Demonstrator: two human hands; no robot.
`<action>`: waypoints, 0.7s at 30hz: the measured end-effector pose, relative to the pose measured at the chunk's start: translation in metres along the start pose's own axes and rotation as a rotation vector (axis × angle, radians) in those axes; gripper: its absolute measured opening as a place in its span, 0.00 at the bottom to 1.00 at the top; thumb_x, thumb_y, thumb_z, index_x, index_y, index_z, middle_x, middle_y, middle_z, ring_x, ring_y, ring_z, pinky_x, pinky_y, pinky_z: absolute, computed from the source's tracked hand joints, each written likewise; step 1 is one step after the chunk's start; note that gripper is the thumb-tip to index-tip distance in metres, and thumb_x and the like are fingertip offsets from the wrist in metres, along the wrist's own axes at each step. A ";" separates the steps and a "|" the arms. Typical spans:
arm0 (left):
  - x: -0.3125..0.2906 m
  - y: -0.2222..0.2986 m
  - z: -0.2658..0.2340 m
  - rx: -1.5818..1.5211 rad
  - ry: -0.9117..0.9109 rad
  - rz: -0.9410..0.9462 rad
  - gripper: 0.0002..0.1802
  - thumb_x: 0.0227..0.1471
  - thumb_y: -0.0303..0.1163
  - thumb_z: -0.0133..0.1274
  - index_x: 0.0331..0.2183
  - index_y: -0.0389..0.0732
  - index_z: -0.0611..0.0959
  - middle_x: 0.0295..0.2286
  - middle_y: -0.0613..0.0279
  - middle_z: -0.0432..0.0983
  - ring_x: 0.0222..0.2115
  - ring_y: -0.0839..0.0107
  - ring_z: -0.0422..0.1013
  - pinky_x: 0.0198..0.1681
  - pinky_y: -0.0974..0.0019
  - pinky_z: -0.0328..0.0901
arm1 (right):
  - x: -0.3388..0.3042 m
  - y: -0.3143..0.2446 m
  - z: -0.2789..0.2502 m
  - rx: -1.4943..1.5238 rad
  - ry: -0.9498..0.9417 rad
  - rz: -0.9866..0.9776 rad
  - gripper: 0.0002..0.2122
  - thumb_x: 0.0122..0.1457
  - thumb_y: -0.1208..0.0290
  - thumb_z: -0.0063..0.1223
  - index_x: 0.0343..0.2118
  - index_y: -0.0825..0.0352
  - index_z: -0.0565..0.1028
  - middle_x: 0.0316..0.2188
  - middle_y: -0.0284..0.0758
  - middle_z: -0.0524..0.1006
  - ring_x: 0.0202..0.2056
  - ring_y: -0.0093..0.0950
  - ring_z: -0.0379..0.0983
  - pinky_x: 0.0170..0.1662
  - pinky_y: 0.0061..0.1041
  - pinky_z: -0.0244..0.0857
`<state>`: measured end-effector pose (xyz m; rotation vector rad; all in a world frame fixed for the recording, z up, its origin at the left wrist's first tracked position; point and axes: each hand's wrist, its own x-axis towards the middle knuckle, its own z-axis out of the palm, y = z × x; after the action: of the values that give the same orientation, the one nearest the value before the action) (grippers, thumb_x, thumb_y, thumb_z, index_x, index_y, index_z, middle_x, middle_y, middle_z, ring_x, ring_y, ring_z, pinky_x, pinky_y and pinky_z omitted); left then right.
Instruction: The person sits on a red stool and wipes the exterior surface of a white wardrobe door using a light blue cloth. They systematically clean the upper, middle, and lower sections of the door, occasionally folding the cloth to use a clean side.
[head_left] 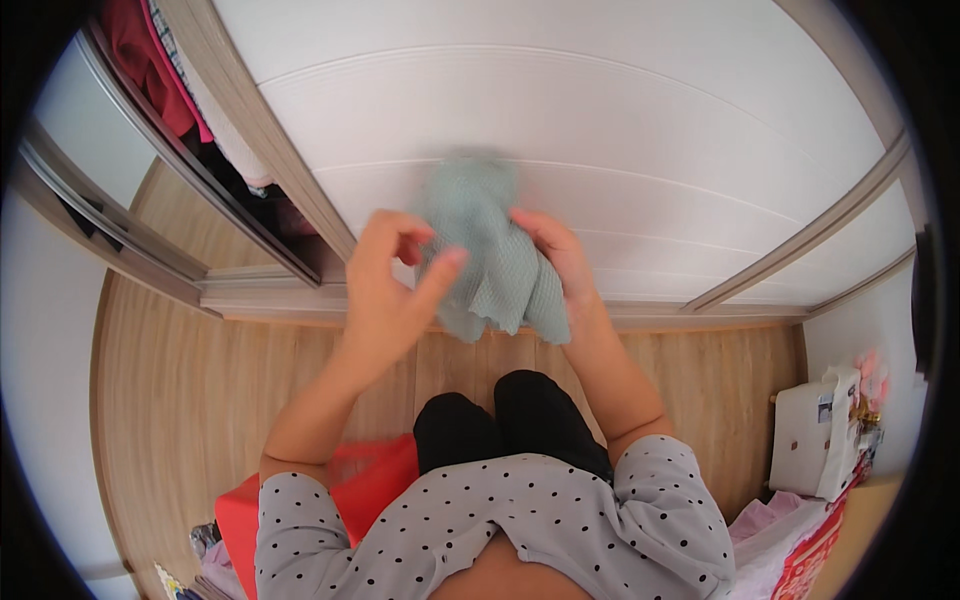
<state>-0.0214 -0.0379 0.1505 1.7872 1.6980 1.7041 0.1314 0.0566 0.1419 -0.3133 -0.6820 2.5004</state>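
A pale green, textured cloth [490, 245] hangs bunched in front of the white sliding door; its folds hide whether it is a garment or a towel. My right hand [565, 255] grips it along its right side, with part of the palm and some fingers hidden behind the fabric. At the cloth's left edge is my left hand [385, 285], thumb stretched out and fingers bent, with a gap between them. The left thumb tip overlaps the cloth in view, slightly blurred; whether it touches is unclear.
The white wardrobe door [640, 130] stands close ahead. At left, an open section shows hanging clothes [160, 70] beside a mirrored panel [110, 150]. A red fabric item [370, 490] lies by my left side. A white box-like bag [805, 435] and piled fabrics [780, 535] sit at right.
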 end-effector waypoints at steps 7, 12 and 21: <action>-0.009 -0.046 -0.009 -0.378 -0.353 -0.716 0.22 0.52 0.50 0.45 0.29 0.38 0.70 0.28 0.62 0.69 0.30 0.74 0.67 0.35 0.71 0.63 | 0.005 0.011 -0.015 -0.579 0.191 -0.265 0.10 0.55 0.74 0.40 0.40 0.66 0.69 0.34 0.32 0.72 0.36 0.22 0.67 0.39 0.26 0.65; -0.039 -0.068 0.004 -1.342 -0.583 -1.314 0.39 0.50 0.63 0.30 0.42 0.34 0.68 0.39 0.48 0.69 0.42 0.60 0.67 0.44 0.57 0.64 | -0.002 0.014 -0.020 -1.156 0.127 -0.379 0.09 0.51 0.80 0.40 0.34 0.67 0.71 0.34 0.33 0.72 0.35 0.23 0.67 0.50 0.31 0.57; -0.059 -0.092 0.016 -1.634 -0.100 -1.197 0.28 0.49 0.47 0.42 0.44 0.33 0.69 0.41 0.50 0.68 0.40 0.58 0.67 0.46 0.57 0.61 | -0.028 0.070 -0.035 -1.825 -0.399 -0.723 0.11 0.39 0.81 0.50 0.29 0.62 0.69 0.35 0.35 0.71 0.46 0.34 0.64 0.56 0.45 0.46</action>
<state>-0.0471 -0.0419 0.0430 0.0117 0.4489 1.3650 0.1373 0.0039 0.0782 -0.0853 -2.4645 0.6510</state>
